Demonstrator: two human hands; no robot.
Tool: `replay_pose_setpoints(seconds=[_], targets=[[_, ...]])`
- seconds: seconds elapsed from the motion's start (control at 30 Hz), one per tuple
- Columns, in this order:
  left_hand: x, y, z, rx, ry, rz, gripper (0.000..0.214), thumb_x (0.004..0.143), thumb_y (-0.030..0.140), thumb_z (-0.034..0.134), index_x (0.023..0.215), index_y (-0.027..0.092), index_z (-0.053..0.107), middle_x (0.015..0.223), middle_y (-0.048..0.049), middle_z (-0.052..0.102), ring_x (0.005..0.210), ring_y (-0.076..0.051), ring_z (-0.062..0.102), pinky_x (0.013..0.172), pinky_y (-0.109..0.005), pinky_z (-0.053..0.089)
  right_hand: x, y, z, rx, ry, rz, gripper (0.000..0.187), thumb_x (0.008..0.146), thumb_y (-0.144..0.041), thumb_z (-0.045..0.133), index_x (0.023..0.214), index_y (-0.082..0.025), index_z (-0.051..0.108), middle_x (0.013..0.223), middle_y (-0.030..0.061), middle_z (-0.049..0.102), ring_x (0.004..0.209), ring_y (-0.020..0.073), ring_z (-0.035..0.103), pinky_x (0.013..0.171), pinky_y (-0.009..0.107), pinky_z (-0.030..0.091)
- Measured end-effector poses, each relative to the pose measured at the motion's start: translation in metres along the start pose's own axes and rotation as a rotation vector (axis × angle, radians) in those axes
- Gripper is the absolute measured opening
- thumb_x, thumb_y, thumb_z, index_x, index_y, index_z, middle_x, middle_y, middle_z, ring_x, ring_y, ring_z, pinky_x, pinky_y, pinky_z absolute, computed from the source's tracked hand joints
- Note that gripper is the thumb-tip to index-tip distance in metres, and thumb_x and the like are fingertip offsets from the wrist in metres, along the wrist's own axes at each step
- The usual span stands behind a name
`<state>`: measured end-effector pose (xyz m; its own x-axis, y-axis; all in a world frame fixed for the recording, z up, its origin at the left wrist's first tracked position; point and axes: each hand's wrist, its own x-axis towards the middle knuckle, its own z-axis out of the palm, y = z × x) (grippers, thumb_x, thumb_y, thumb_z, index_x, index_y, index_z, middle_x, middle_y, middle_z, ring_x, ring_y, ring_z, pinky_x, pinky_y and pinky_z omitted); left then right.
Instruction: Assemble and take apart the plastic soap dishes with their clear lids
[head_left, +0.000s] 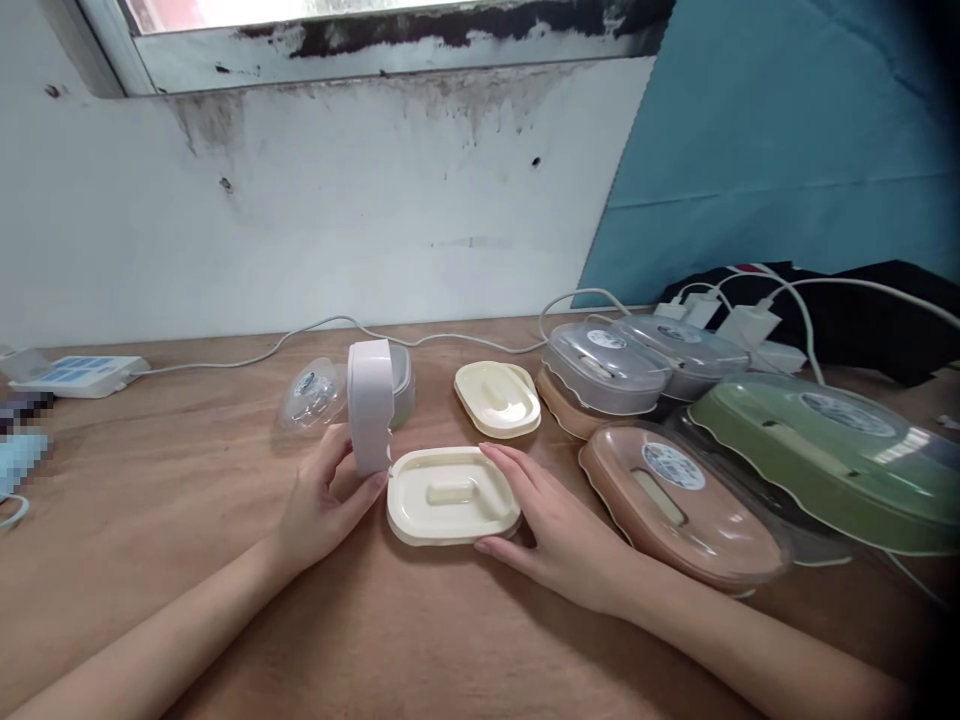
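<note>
Head view: grips white tape roll (371, 410) in curled left fingers (331, 450); holds cream lid (450, 515) on bench (337, 645) between right fingers (523, 472), spread across its right end.

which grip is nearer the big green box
Right. The right grip is on the front cream piece, left of the big green box; the left grip is farther left, holding the white roll.

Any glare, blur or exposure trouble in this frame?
Head view: window overexposed at the top edge; head view: glare streaks on the peach container, its label too soft to read; head view: soft shadow beneath the right hand; head view: right edge fades to black, pixelated patch at left.
</note>
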<state>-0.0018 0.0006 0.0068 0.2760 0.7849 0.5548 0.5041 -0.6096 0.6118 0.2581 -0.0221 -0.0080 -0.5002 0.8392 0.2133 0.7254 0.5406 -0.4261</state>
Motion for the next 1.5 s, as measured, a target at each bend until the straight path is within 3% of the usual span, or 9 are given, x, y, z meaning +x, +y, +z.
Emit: replay_pose_setpoints(seconds=[0.13, 0.23, 0.3, 0.53, 0.77, 1.0, 1.23, 1.5], targets=[[0.001, 0.006, 0.001, 0.046, -0.058, 0.182, 0.024, 0.084, 0.017, 0.052, 0.108, 0.018, 0.054, 0.098, -0.0071, 0.06, 0.09, -0.021, 0.054, 0.08, -0.034, 0.045, 0.0, 0.001, 0.002, 0.068, 0.035, 0.032, 0.078, 0.078, -0.035, 0.059, 0.139, -0.018, 0.014, 0.141, 0.0173, 0.029, 0.129, 0.0275, 0.035, 0.105, 0.046, 0.034], [0.0, 0.007, 0.005, 0.095, -0.154, 0.36, 0.038, 0.083, 0.013, 0.052, 0.12, 0.02, 0.05, 0.107, -0.0091, 0.061, 0.096, -0.023, 0.051, 0.086, -0.039, 0.043, 0.001, 0.001, 0.002, 0.136, 0.071, 0.037, 0.084, 0.074, -0.033, 0.063, 0.139, -0.02, 0.011, 0.141, 0.0165, 0.03, 0.13, 0.028, 0.032, 0.105, 0.048, 0.032], [-0.002, 0.007, 0.008, 0.149, -0.238, 0.407, 0.044, 0.083, 0.014, 0.052, 0.126, 0.022, 0.046, 0.112, -0.009, 0.06, 0.101, -0.025, 0.049, 0.089, -0.041, 0.041, 0.002, 0.001, 0.002, 0.181, 0.091, 0.014, 0.084, 0.072, -0.032, 0.065, 0.138, -0.022, 0.015, 0.139, 0.0151, 0.033, 0.13, 0.0281, 0.032, 0.105, 0.048, 0.032], [-0.005, 0.006, 0.011, 0.235, -0.375, 0.425, 0.041, 0.085, 0.017, 0.052, 0.126, 0.023, 0.047, 0.116, -0.0062, 0.061, 0.105, -0.024, 0.047, 0.092, -0.041, 0.038, 0.003, 0.001, 0.003, 0.285, 0.163, 0.082, 0.091, 0.065, -0.027, 0.073, 0.137, -0.021, 0.017, 0.136, 0.0146, 0.037, 0.128, 0.0269, 0.035, 0.105, 0.046, 0.032], [-0.004, 0.008, 0.011, 0.231, -0.413, 0.398, 0.032, 0.087, 0.019, 0.051, 0.12, 0.023, 0.051, 0.125, -0.0075, 0.054, 0.11, -0.024, 0.044, 0.093, -0.041, 0.037, 0.004, 0.0, 0.0, 0.243, 0.097, 0.078, 0.09, 0.066, -0.023, 0.072, 0.138, -0.024, 0.018, 0.138, 0.0144, 0.032, 0.129, 0.0253, 0.035, 0.106, 0.046, 0.031], [-0.003, 0.011, 0.012, 0.264, -0.52, 0.366, 0.036, 0.084, 0.023, 0.056, 0.12, 0.025, 0.053, 0.131, -0.0088, 0.047, 0.114, -0.027, 0.041, 0.094, -0.044, 0.037, 0.0, -0.001, 0.003, 0.088, -0.025, 0.122, 0.089, 0.066, -0.041, 0.07, 0.139, -0.018, 0.024, 0.149, 0.0191, 0.014, 0.137, 0.0318, 0.016, 0.107, 0.05, 0.026], [-0.005, 0.01, 0.011, 0.266, -0.538, 0.368, 0.042, 0.083, 0.02, 0.057, 0.124, 0.026, 0.048, 0.131, -0.0092, 0.045, 0.115, -0.027, 0.04, 0.095, -0.044, 0.036, 0.0, -0.003, -0.002, 0.083, -0.017, 0.089, 0.079, 0.072, -0.032, 0.066, 0.138, -0.021, 0.024, 0.142, 0.0141, 0.032, 0.129, 0.0287, 0.035, 0.103, 0.047, 0.035], [-0.003, 0.009, 0.009, 0.253, -0.535, 0.355, 0.044, 0.082, 0.018, 0.056, 0.124, 0.022, 0.043, 0.131, -0.0129, 0.043, 0.118, -0.027, 0.039, 0.097, -0.043, 0.037, 0.001, -0.003, -0.002, 0.078, -0.025, 0.082, 0.079, 0.074, -0.031, 0.063, 0.139, -0.019, 0.019, 0.141, 0.0143, 0.033, 0.128, 0.0269, 0.035, 0.104, 0.045, 0.034]])
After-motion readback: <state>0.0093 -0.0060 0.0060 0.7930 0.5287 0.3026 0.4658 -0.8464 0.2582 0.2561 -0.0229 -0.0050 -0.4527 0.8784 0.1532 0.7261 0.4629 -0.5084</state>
